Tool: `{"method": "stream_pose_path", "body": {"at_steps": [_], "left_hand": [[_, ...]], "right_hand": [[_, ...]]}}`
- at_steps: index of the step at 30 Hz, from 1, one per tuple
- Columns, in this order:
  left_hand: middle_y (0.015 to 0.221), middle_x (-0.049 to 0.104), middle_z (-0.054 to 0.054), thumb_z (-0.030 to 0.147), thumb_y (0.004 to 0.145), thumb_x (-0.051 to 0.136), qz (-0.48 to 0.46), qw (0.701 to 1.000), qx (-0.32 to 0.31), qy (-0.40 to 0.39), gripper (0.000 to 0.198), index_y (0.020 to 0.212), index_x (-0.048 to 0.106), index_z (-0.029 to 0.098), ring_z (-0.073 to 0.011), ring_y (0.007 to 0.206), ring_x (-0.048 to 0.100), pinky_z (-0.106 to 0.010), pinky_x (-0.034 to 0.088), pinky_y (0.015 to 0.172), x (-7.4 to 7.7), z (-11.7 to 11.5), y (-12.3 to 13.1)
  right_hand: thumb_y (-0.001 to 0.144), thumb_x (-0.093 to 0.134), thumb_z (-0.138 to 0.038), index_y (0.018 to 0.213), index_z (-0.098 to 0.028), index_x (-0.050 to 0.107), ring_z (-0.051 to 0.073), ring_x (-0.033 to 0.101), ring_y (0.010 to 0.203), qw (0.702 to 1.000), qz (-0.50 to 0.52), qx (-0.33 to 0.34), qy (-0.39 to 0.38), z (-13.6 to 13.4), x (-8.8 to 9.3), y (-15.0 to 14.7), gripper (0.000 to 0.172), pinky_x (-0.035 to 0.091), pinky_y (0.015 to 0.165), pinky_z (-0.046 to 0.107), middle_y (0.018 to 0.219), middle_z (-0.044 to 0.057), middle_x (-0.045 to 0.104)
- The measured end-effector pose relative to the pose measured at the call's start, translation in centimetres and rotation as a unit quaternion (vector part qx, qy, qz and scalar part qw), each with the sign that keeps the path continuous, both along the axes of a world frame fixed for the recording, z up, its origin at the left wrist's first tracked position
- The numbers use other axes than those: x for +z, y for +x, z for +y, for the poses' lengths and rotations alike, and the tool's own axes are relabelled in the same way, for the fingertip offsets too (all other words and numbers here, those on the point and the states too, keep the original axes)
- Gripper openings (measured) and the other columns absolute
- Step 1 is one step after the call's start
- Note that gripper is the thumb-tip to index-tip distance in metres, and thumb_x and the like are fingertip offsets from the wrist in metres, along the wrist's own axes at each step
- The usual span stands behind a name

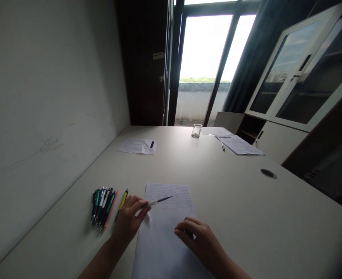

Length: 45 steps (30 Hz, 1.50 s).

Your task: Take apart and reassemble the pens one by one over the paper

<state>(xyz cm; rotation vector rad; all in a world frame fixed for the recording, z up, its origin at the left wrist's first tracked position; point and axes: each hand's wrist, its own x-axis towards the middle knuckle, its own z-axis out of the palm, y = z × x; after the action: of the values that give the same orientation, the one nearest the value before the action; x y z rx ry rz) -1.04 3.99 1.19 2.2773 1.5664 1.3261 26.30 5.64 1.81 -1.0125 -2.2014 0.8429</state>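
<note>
Between the thumb and fingers of my left hand (132, 215) is a slim pen (156, 202), white along its body with a dark pointed end aimed right. Below those fingers, a small clear or whitish piece (149, 217) shows in part; I cannot tell if my hand touches it. My right hand (196, 234) hovers or rests over the sheet of paper (168, 240), fingers curled and tips close together, with nothing visible in them. Handwritten lines fill the top of that sheet. Just left of my left hand lies a yellow and black pen (123, 199), partly covered by the hand.
Several pens (102, 207) lie side by side at the left on the white table (232, 201). Farther back are a creased paper (139, 147), a glass (196, 131), a pen (222, 146) and stacked papers (240, 145). A round cable hole (268, 173) sits at right.
</note>
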Motion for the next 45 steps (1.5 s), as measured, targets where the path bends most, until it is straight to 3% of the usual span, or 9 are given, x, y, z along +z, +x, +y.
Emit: {"method": "stream_pose_path", "body": {"at_steps": [6,12,19,25,31,35,38,41,45], "left_hand": [[0.092,0.068,-0.006,0.032,0.097,0.061,-0.015,0.997,0.072,-0.007,0.015,0.102,0.07,0.021,-0.023,0.086,0.063,-0.037,0.051,0.08,-0.8,0.7,-1.6],[0.091,0.07,-0.006,0.036,0.097,0.058,0.006,0.994,0.112,-0.008,0.019,0.099,0.071,0.022,-0.0234,0.087,0.065,-0.037,0.05,0.083,-0.6,0.8,-1.8],[0.093,0.071,-0.006,0.037,0.099,0.056,0.014,0.992,0.125,-0.01,0.021,0.102,0.071,0.022,-0.0242,0.089,0.064,-0.044,0.045,0.093,-1.1,0.9,-2.2],[0.094,0.071,-0.005,0.034,0.098,0.058,0.017,0.992,0.127,-0.012,0.018,0.104,0.071,0.023,-0.0243,0.089,0.064,-0.041,0.048,0.086,-1.3,0.9,-2.3],[0.094,0.07,-0.005,0.033,0.098,0.059,0.011,0.992,0.124,-0.02,0.017,0.104,0.07,0.022,-0.0242,0.089,0.063,-0.039,0.048,0.084,-1.1,0.8,-2.2],[0.093,0.07,-0.005,0.03,0.097,0.061,0.004,0.994,0.111,-0.025,0.015,0.102,0.071,0.021,-0.0237,0.088,0.063,-0.038,0.049,0.082,-1.1,0.8,-1.9],[0.092,0.069,-0.006,0.029,0.096,0.062,-0.002,0.995,0.091,-0.028,0.014,0.102,0.072,0.022,-0.0231,0.088,0.062,-0.036,0.05,0.08,-1.1,0.7,-1.5],[0.091,0.069,-0.005,0.027,0.095,0.063,-0.003,0.998,0.063,-0.027,0.012,0.102,0.072,0.023,-0.0226,0.089,0.062,-0.035,0.051,0.078,-0.9,0.5,-1.0],[0.091,0.068,-0.005,0.024,0.094,0.065,0.01,0.999,0.013,-0.029,0.012,0.104,0.072,0.023,-0.0219,0.087,0.061,-0.034,0.051,0.078,-0.7,0.3,-0.3]], "right_hand": [[0.091,0.063,-0.017,0.09,-0.024,0.075,0.014,0.065,0.069,0.993,-0.105,0.035,0.034,0.1,1.4,-2.8,0.014,0.044,0.066,0.023,0.085,0.0,0.072],[0.093,0.062,-0.027,0.099,-0.024,0.072,0.019,0.069,0.081,0.974,-0.211,0.041,0.074,1.1,2.5,-7.0,0.012,0.047,0.072,0.026,0.093,0.002,0.072],[0.094,0.057,-0.027,0.102,-0.016,0.067,0.024,0.066,0.092,0.963,-0.248,0.041,0.096,2.6,1.0,-11.6,0.016,0.049,0.081,0.032,0.102,0.01,0.069],[0.092,0.054,-0.016,0.099,-0.015,0.066,0.023,0.064,0.089,0.97,-0.227,0.019,0.084,2.5,-0.2,-13.1,0.014,0.049,0.081,0.033,0.099,0.012,0.068],[0.087,0.058,-0.016,0.087,-0.017,0.064,0.02,0.063,0.079,0.988,-0.148,-0.016,0.044,3.4,0.4,-10.6,0.006,0.046,0.073,0.029,0.089,0.008,0.068],[0.091,0.055,-0.027,0.079,-0.018,0.059,0.016,0.061,0.067,0.997,-0.074,-0.032,-0.01,5.0,1.1,-6.3,0.015,0.046,0.062,0.026,0.072,0.002,0.065],[0.095,0.045,-0.031,0.085,-0.018,0.056,0.014,0.062,0.062,0.998,-0.008,-0.022,-0.062,5.7,1.1,-2.8,0.02,0.048,0.057,0.024,0.076,0.003,0.068],[0.09,0.06,-0.048,0.09,-0.017,0.059,0.016,0.063,0.066,0.964,0.197,-0.041,-0.176,5.5,0.7,-0.1,0.031,0.049,0.055,0.026,0.083,0.007,0.071],[0.084,0.069,-0.054,0.091,-0.016,0.066,0.018,0.064,0.066,0.957,0.217,-0.068,-0.179,4.6,0.0,1.7,0.038,0.053,0.06,0.029,0.075,0.005,0.069]]}}
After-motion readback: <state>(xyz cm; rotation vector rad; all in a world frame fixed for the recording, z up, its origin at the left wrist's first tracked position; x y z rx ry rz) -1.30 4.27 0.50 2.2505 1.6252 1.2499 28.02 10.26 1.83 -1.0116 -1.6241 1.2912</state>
